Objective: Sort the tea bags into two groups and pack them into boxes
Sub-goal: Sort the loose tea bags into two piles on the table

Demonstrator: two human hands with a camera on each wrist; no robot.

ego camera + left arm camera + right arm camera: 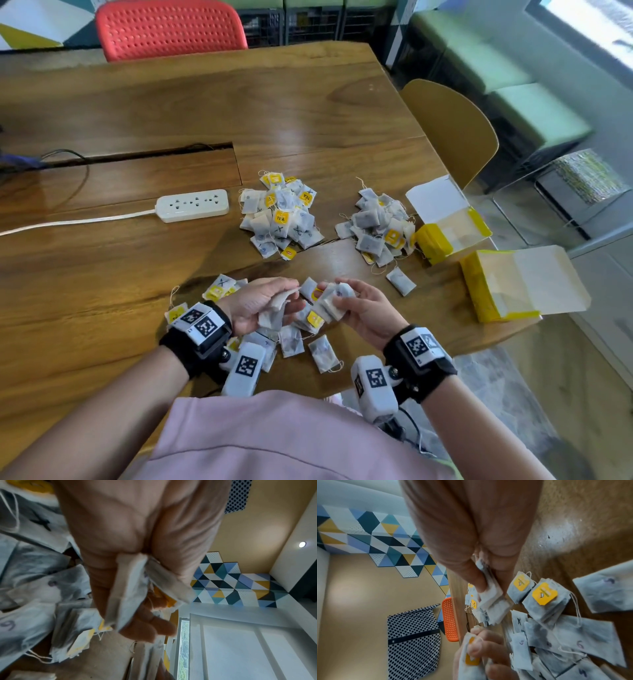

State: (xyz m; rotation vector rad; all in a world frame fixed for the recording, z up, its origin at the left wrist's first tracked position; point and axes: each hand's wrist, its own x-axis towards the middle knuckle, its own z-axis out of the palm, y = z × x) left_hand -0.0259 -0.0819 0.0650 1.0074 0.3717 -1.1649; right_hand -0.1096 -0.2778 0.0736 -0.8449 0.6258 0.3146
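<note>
Both hands grip small stacks of tea bags, left hand (255, 306) and right hand (363, 310) close together over the loose bags (301, 342) beneath, probably gathering one kind, with two sorted heaps (282, 214) beyond and the open yellow boxes (448, 222) farther right, waiting to be filled

"TEA" is printed on a yellow tag (281, 217) in the far pile; loose tea bags (580, 639) carry handwritten "6" and "X" marks.
</note>
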